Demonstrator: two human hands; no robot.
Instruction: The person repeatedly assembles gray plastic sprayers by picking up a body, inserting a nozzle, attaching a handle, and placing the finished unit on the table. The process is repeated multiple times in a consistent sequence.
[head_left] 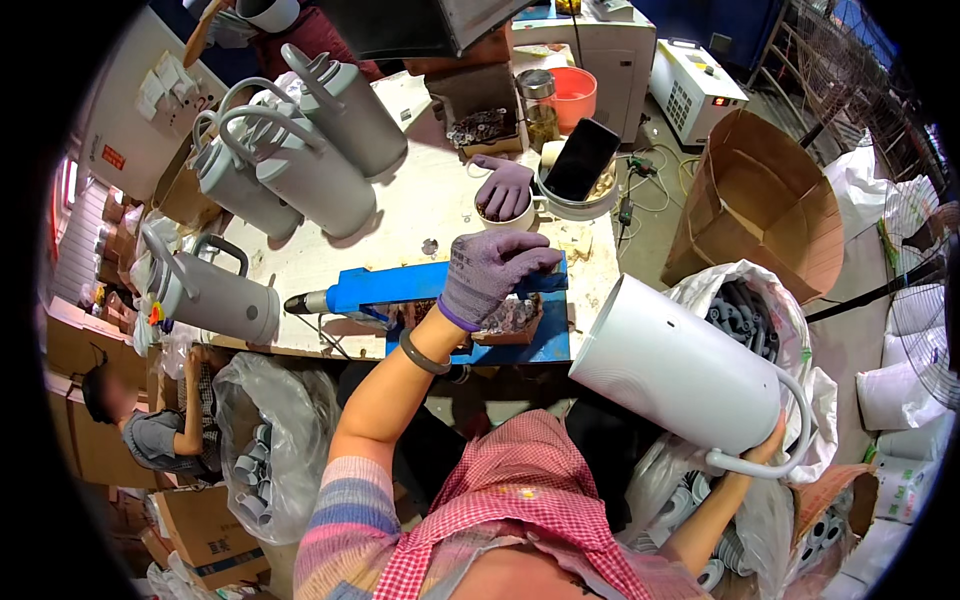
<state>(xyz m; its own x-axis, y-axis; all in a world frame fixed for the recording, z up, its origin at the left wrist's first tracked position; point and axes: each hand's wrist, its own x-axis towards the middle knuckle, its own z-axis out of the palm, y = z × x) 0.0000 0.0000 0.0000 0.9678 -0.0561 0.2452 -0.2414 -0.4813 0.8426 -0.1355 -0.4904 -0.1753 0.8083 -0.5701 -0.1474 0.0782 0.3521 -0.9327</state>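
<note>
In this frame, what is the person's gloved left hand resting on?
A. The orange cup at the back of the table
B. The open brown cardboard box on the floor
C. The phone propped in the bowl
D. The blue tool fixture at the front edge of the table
D: the left hand, in a purple-grey glove, lies on the blue tool fixture, while the bare right hand holds the white jug body by its handle.

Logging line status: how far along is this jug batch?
Done, apparently: five grey jugs lie on the bench. In hand: right hand holds a white jug by its handle; gloved left hand rests on the blue tool. Left: bagged grey parts.
</note>
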